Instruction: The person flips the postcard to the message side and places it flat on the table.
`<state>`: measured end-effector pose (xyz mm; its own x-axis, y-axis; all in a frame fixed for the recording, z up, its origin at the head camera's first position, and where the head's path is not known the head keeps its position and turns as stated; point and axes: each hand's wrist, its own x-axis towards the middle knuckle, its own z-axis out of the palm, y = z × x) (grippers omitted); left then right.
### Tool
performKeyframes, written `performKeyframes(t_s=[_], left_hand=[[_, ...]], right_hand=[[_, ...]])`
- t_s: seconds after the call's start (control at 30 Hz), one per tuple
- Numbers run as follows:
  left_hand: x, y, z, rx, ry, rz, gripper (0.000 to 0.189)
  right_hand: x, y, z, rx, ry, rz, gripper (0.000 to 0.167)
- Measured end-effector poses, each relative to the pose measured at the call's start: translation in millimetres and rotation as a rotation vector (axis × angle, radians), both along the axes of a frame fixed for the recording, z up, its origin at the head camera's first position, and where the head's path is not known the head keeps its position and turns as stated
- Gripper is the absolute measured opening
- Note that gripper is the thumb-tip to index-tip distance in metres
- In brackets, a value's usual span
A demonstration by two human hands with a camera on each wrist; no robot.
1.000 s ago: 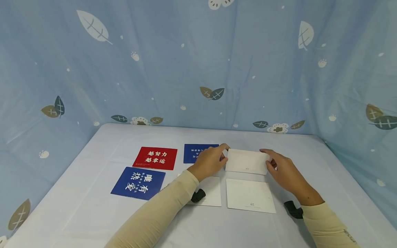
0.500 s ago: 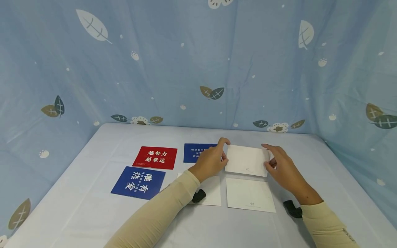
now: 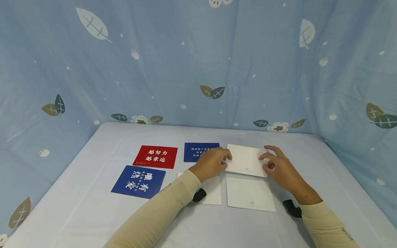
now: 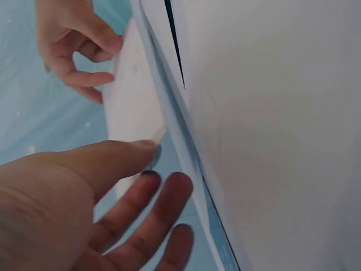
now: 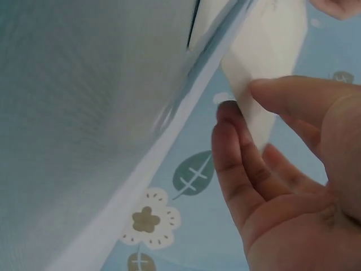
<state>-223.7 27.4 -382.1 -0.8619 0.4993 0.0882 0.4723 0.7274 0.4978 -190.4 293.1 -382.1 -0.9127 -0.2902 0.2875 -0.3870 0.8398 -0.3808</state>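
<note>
A white card (image 3: pixel 245 158) with a tiny dark mark near its lower edge is between both hands, its face toward me. My left hand (image 3: pixel 212 161) pinches its left edge; in the left wrist view the thumb (image 4: pixel 127 156) lies near a corner. On the other side my right hand (image 3: pixel 280 168) holds the right edge, thumb (image 5: pixel 276 93) on one face and fingers on the other in the right wrist view. Just in front lies another white card (image 3: pixel 250 194). A third white card (image 3: pixel 212 191) is partly hidden by the left forearm.
To the left lie a red card (image 3: pixel 155 157) and a blue card (image 3: pixel 138 182), both with white lettering. Another blue card (image 3: pixel 193 151) is partly behind my left hand. They rest on a white-covered table (image 3: pixel 83 206), with a patterned blue curtain (image 3: pixel 173 69) behind.
The held card has tilted, so more of its face shows. My left fingers have come down along its left edge, and a right finger has shifted inward at the right edge.
</note>
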Motion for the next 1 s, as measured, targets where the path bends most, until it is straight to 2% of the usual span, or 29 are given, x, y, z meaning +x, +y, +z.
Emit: performKeyframes(t_s=[0.17, 0.5, 0.83, 1.0], left_hand=[[2.7, 0.8, -0.3, -0.064, 0.006, -0.011, 0.025], [4.1, -0.8, -3.3, -0.149, 0.02, -0.044, 0.03], [6.7, -1.0, -2.7, -0.19, 0.023, -0.084, 0.032], [7.3, -0.2, -3.1, -0.223, 0.046, -0.093, 0.032]], right_hand=[[-0.4, 0.3, -1.8, 0.039, 0.005, 0.048, 0.032], [-0.4, -1.9, -5.8, 0.101, -0.153, 0.047, 0.035], [0.8, -1.7, -9.7, 0.124, -0.186, 0.085, 0.039], [2.1, -0.9, -11.5, 0.12, -0.197, 0.092, 0.04]])
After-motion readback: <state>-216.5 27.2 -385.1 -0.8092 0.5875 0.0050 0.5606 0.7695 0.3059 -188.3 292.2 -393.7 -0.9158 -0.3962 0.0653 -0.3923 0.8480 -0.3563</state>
